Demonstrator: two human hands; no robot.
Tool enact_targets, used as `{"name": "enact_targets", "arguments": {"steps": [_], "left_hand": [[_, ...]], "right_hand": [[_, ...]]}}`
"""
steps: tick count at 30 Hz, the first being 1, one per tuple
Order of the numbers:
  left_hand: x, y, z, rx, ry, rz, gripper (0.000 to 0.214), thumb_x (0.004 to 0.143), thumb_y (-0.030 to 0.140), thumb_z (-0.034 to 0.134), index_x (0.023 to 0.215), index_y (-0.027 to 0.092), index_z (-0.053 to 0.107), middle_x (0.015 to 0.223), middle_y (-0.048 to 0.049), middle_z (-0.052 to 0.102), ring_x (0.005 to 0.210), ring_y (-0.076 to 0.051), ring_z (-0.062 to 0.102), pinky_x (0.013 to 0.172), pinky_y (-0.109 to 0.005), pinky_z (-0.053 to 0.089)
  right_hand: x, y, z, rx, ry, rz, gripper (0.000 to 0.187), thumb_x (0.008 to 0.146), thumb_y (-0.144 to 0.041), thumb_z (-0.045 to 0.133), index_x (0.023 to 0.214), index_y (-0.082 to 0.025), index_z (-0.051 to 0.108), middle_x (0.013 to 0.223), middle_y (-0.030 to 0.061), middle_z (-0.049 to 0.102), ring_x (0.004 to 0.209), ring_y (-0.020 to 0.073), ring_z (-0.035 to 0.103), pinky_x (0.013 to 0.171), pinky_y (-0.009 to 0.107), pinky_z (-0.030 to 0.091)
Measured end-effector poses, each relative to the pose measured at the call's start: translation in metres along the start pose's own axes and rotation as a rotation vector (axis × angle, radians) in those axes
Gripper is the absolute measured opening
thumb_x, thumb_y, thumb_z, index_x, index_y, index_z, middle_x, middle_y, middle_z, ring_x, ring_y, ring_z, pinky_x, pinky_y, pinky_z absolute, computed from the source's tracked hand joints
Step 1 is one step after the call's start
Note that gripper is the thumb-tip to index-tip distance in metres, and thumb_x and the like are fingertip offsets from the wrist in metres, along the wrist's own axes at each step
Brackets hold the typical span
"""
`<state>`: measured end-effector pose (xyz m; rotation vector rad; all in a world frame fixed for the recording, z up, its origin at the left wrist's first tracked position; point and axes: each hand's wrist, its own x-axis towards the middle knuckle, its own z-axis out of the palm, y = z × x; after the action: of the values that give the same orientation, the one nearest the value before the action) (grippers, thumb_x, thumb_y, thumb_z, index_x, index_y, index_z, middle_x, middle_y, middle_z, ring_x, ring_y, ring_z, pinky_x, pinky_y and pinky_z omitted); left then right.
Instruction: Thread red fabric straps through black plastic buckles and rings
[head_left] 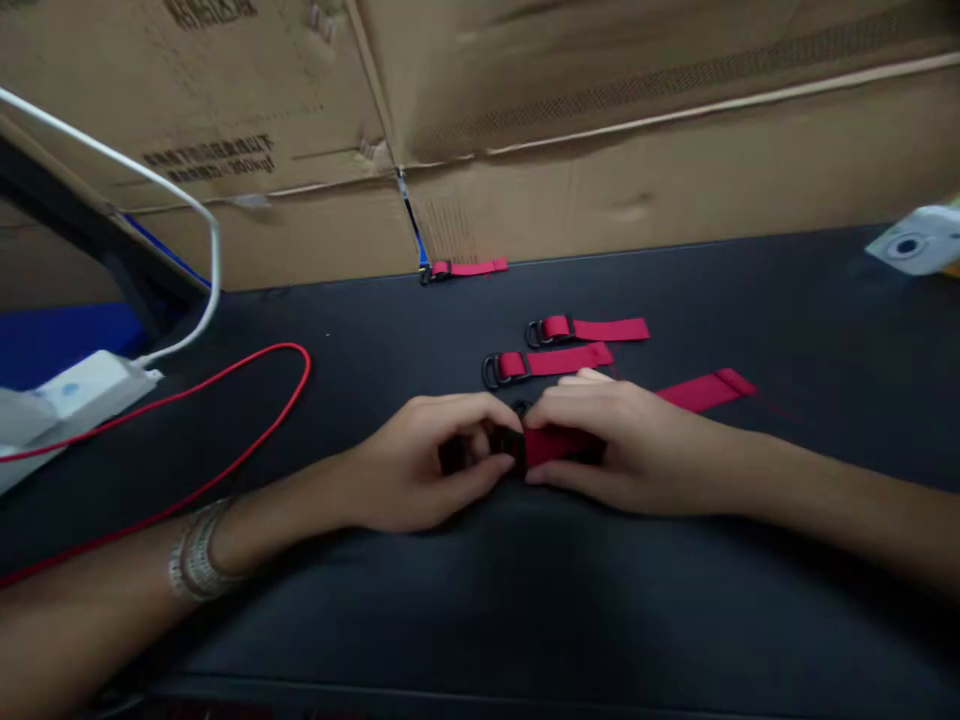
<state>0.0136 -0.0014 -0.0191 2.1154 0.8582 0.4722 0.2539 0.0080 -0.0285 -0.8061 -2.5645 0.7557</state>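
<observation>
Both hands meet at the middle of a dark table [480, 600]. My left hand [431, 462] is closed around a black ring or buckle at the end of a red webbing strap [559, 443]. My right hand [622, 445] pinches the same strap just to the right of it; the strap's free end [709, 388] sticks out beyond my right hand. A bracelet sits on my left wrist [196, 550]. Two more red straps with black D-rings lie just behind the hands, one [551, 362] closer and one [592, 329] farther.
Another red strap [466, 268] lies at the table's back edge against cardboard boxes [525, 120]. A red cable [225, 420] loops across the left side, beside a white device [67, 400] with a white cord. A white object [915, 240] sits far right.
</observation>
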Motion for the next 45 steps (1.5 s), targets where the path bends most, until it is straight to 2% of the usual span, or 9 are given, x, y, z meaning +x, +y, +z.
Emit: {"name": "enact_targets", "arguments": {"steps": [4,10,27,45], "left_hand": [[-0.0004,0.0005,-0.0002,-0.001,0.020,0.012,0.020,0.093,0.021,0.060,0.108,0.011,0.066,0.070,0.0033,0.065,0.064,-0.005,0.059,0.067,-0.013,0.048],[-0.0003,0.0001,-0.0007,0.006,0.008,0.007,0.021,0.093,0.022,0.059,0.109,0.011,0.066,0.070,0.0033,0.065,0.062,-0.005,0.058,0.063,-0.013,0.047],[0.0007,0.0000,0.0002,0.012,0.024,0.023,0.018,0.092,0.021,0.061,0.108,0.012,0.066,0.070,0.0036,0.065,0.063,-0.005,0.060,0.067,-0.013,0.048],[-0.0002,0.0008,-0.0006,0.017,0.015,0.019,0.019,0.093,0.022,0.061,0.108,0.013,0.067,0.070,0.0036,0.065,0.062,-0.005,0.058,0.063,-0.013,0.048]], "right_hand": [[0.0003,0.0001,0.0000,0.000,0.016,-0.013,0.024,0.095,-0.039,0.060,0.098,-0.016,0.068,0.088,0.0037,0.070,0.079,0.0124,0.058,0.075,0.025,0.038],[0.0004,0.0002,0.0000,0.005,0.006,0.004,0.023,0.094,-0.038,0.062,0.095,-0.016,0.068,0.086,0.0030,0.069,0.078,0.0124,0.057,0.075,0.026,0.038],[0.0003,0.0007,0.0005,-0.021,0.030,-0.022,0.020,0.093,-0.035,0.062,0.096,-0.016,0.068,0.087,0.0033,0.070,0.079,0.0122,0.059,0.074,0.026,0.038],[0.0003,0.0004,-0.0001,-0.022,0.021,-0.016,0.021,0.094,-0.036,0.062,0.096,-0.016,0.067,0.086,0.0030,0.070,0.078,0.0120,0.058,0.075,0.026,0.038]]}}
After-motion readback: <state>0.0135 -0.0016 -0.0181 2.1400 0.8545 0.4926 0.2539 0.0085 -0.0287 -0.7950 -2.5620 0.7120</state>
